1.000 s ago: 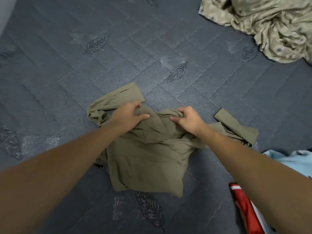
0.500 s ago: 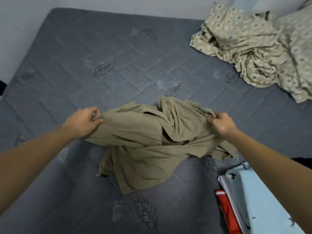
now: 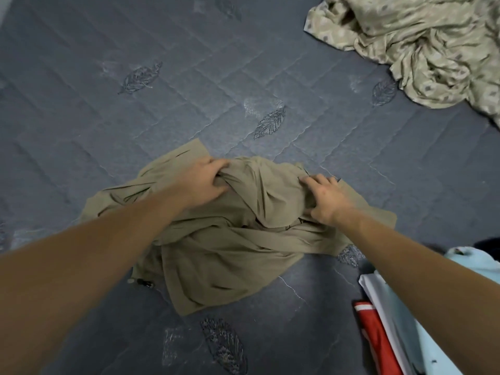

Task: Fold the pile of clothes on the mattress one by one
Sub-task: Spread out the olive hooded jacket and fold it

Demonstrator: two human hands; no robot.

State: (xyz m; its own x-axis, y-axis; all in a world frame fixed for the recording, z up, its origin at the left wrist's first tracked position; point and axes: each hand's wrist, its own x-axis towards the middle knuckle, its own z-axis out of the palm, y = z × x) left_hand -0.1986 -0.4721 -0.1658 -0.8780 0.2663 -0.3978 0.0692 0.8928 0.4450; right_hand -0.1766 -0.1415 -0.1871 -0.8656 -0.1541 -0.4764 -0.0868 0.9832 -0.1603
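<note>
- Olive garment point(image 3: 230, 255) crumpled mid-mattress point(image 3: 135, 109); half a second ago held spread and lifted, now dropped back in a heap.
- Left hand point(image 3: 203, 182) bunching a fold; right hand point(image 3: 324, 198) pinching cloth beside it.
- Re-gripping, judged; folding not begun.
- Patterned sheet point(image 3: 419, 44) far right; folded stack point(image 3: 400, 328) near right.

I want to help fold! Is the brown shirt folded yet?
Not yet. The khaki garment lies crumpled in loose bunches on the mattress, with the left hand and right hand gripping its cloth.
</note>
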